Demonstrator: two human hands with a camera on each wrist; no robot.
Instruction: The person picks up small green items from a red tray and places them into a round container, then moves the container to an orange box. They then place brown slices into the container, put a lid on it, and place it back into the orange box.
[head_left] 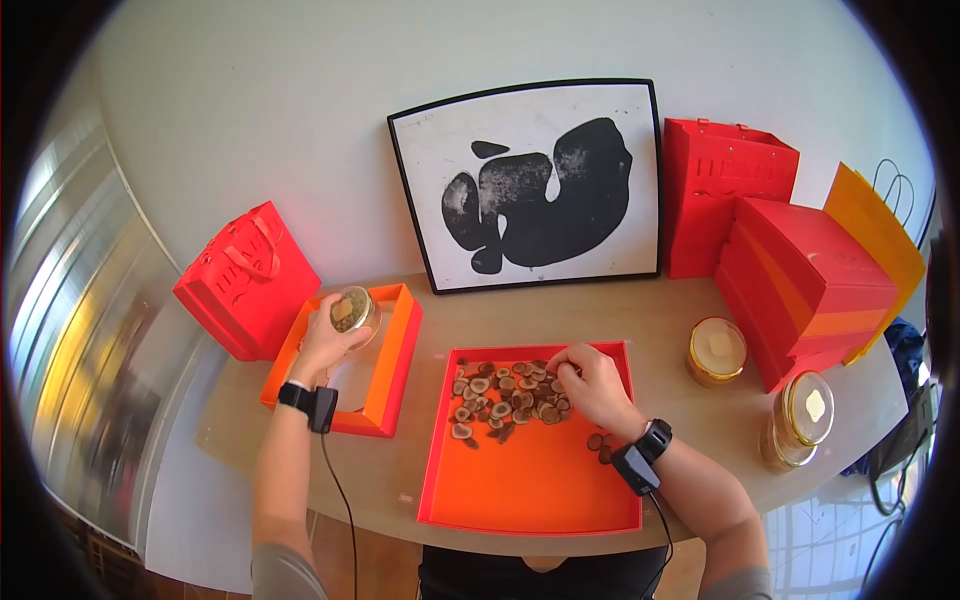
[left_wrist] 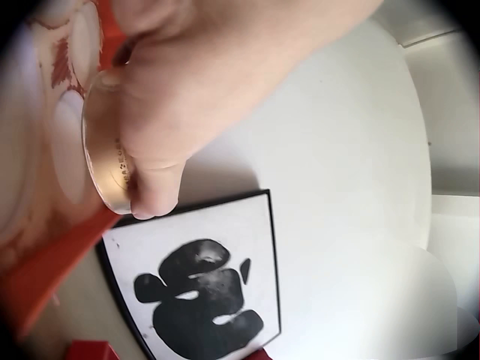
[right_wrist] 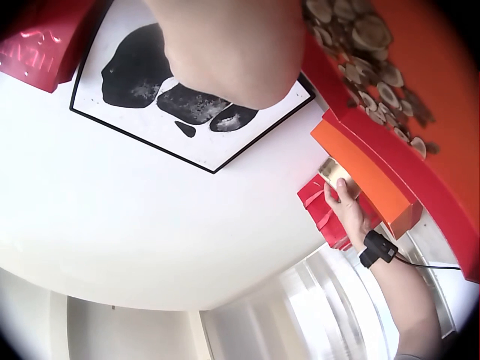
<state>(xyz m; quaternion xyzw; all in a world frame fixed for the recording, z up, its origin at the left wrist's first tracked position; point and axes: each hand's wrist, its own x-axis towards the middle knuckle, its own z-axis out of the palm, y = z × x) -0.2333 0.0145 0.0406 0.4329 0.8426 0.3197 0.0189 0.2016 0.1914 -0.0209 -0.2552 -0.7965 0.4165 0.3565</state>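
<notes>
My left hand (head_left: 325,345) grips a round clear jar (head_left: 352,309) with fingers and thumb around its side. A pale label and brownish contents show through the jar, and a gold band (left_wrist: 112,150) with lettering shows in the left wrist view. The jar is over an open orange box (head_left: 402,345) with a white insert. My right hand (head_left: 597,388) is bent down at the edge of a heap of dried brown slices (head_left: 505,398) with pale centres. These lie in a shallow red tray (head_left: 530,490) with an orange floor. I cannot tell whether its fingertips pinch a slice.
Two gold-rimmed jars (head_left: 717,350) stand on the table (head_left: 680,400) at right, the nearer one by the front edge. Behind them are a red box (head_left: 800,270), a yellow bag (head_left: 880,250) and a red gift bag (head_left: 725,190). A framed picture (head_left: 535,200) leans on the wall.
</notes>
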